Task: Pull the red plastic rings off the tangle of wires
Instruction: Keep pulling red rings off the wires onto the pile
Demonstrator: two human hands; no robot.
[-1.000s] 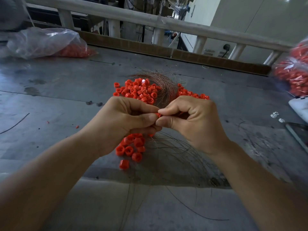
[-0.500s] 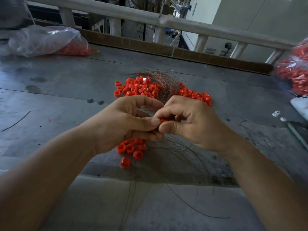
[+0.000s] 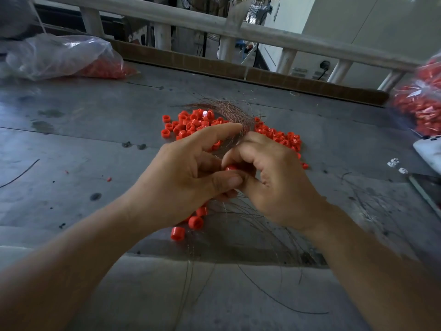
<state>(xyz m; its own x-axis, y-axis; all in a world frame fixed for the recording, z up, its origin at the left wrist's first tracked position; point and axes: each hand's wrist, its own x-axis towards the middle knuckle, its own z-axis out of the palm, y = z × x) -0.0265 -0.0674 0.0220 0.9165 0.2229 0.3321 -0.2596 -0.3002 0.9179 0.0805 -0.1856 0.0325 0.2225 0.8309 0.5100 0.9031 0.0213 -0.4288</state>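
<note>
Head camera shows the left hand [image 3: 188, 173] and the right hand [image 3: 276, 185] meeting above the grey tabletop [image 3: 90, 144], fingers [image 3: 225, 181] of both curled narrow and pinching one small red plastic ring [image 3: 231, 167], just in front of the thin brown tangle of wires [image 3: 230, 113] and its heap of loose red rings [image 3: 188, 124]. For a good pull, I think one hand should hold the strands firm beside the ring while the other slides it straight along them, without twisting.
</note>
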